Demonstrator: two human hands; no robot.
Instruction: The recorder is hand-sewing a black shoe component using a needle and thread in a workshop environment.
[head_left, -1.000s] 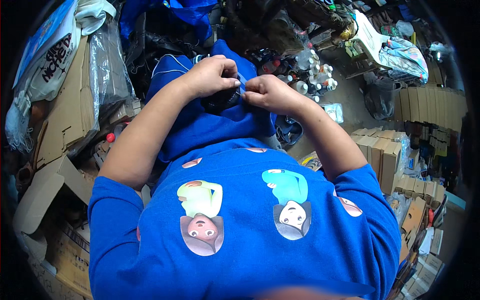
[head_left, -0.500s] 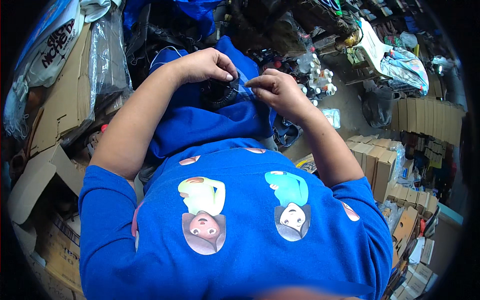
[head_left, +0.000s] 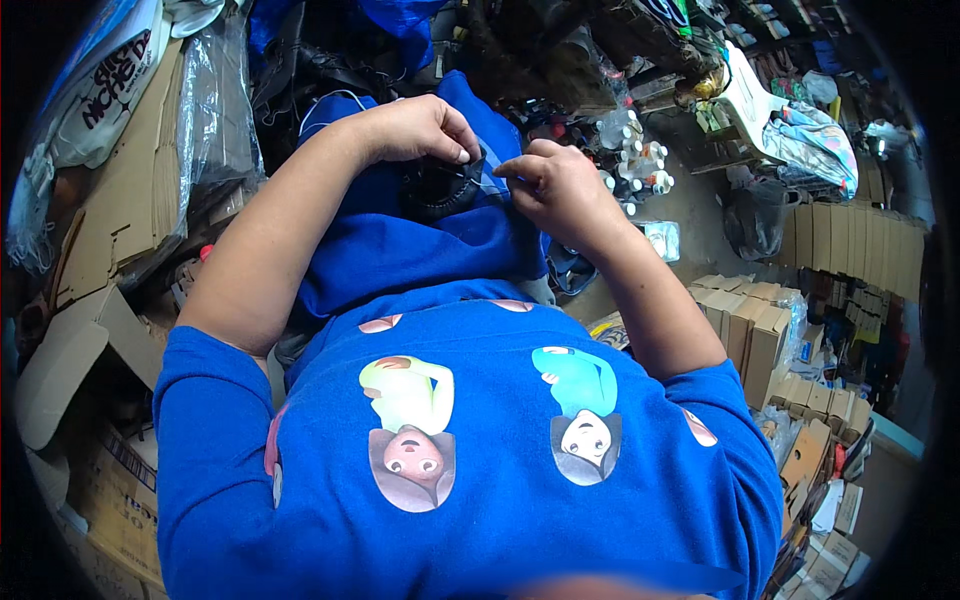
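In our lap, over the blue cloth (head_left: 380, 250), we have a small black piece (head_left: 436, 192), rounded and hollow-looking, with a ribbed rim that faces us. Our left hand (head_left: 432, 132) arches over its top, thumb and forefinger brought together at its upper right edge, where they seem to pinch it; the other fingers are partly hidden. Our right hand (head_left: 560, 190) is just beside it, fingers curled and fingertips closed on what looks like a thin pale strand (head_left: 492, 186) that runs across to the black piece. We cannot tell whether a needle or hook is on that strand. We judge the piece to be light, with a body that gives under the fingers and a firmer rim, and not easily broken. The rim seems the best place to take hold, since a grip on the hollow side could fold it inward. The strand looks fine and perhaps slippery, so we would pinch it close to the fingertips and pull evenly. White-capped bottles (head_left: 630, 160) stand beyond our right hand.
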